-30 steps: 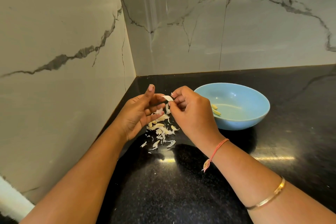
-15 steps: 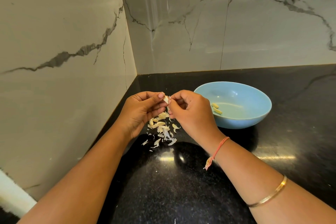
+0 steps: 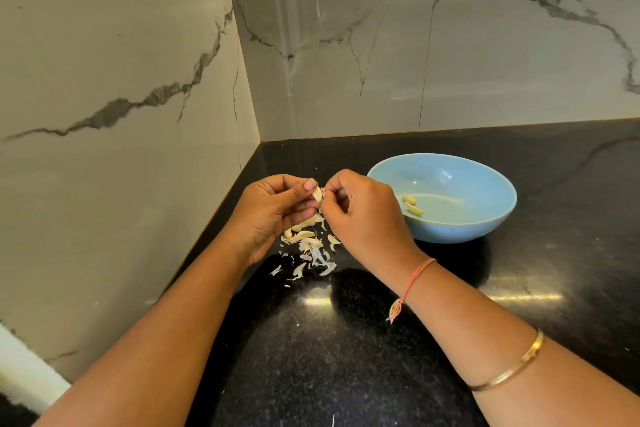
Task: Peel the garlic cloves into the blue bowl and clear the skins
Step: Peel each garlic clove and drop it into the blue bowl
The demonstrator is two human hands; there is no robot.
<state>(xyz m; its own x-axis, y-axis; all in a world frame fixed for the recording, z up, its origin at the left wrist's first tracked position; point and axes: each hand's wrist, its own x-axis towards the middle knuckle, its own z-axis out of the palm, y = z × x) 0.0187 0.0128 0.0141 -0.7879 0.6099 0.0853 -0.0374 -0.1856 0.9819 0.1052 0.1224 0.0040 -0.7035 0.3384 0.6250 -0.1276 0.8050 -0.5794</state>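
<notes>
My left hand (image 3: 273, 215) pinches a pale garlic clove (image 3: 317, 194) between thumb and fingers, a little above the black counter. My right hand (image 3: 363, 215) meets it from the right, its fingertips pinching the skin at the clove's edge. Below the two hands lies a loose pile of white garlic skins (image 3: 310, 250), with some cloves mixed in. The blue bowl (image 3: 485, 218) stands just right of my right hand and holds two peeled yellowish cloves (image 3: 412, 203).
The black granite counter (image 3: 346, 340) runs into a corner of grey marble walls (image 3: 121, 114) on the left and behind. A few stray skin flakes (image 3: 333, 419) lie near the front edge of the view.
My left thumb has folded down onto the clove, and both hands have closed together around it. The bowl and the pile of skins stay where they were.
</notes>
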